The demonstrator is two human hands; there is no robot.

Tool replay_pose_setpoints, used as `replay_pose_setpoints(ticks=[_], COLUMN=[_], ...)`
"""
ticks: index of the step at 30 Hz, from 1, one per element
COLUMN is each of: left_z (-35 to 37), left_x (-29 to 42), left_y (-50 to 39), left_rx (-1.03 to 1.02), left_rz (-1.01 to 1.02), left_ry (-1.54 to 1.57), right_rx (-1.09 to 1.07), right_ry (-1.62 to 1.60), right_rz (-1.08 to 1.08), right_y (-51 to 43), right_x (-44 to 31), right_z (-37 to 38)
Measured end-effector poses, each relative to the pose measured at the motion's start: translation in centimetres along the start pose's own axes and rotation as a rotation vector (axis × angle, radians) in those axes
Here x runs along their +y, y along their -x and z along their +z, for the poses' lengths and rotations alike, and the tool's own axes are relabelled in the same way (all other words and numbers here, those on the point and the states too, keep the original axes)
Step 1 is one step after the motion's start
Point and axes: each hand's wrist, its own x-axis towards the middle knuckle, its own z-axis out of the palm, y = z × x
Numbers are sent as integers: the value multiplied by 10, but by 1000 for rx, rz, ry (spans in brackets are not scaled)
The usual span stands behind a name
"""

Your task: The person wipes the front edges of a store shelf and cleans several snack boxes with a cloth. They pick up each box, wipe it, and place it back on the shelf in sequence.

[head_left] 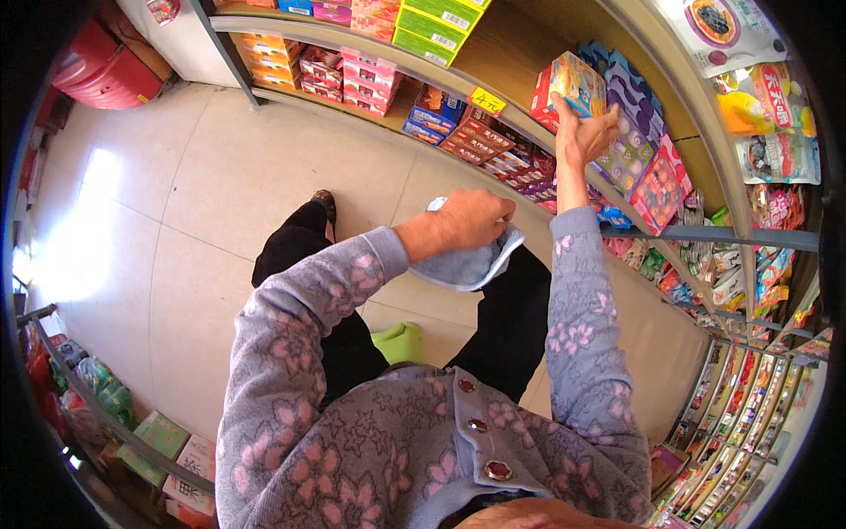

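A light blue cloth (466,261) hangs from my left hand (466,215), whose fingers are curled closed on it above the floor. My right hand (585,132) reaches to the shelf, its thumb and fingers spread against a yellow and blue snack box (575,76). A red box (543,99) stands directly beside that box, on its left. Purple blister packs (631,145) and a pink one (661,188) lean on the shelf just right of my right hand. Whether the yellow and blue box rests on the shelf is hard to tell.
Green boxes (436,30) are stacked on the same shelf, near a yellow price tag (487,101). Brown boxes (477,137) fill the shelf below. Bagged snacks (767,99) hang at the right. A green stool or bin (400,342) is between my legs; a red bucket (109,69) stands far left.
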Motion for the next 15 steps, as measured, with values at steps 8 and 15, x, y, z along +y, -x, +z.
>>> replay_pose_setpoints(ticks=[8, 15], left_z=[-21, -44], left_x=[-23, -39], left_y=[-11, -14], left_rx=[233, 467], left_rz=[56, 54], left_ry=[158, 268], right_rx=[20, -29], right_ry=[-167, -816], right_rz=[17, 150], right_y=[-14, 16], right_x=[5, 13], right_z=[-6, -65])
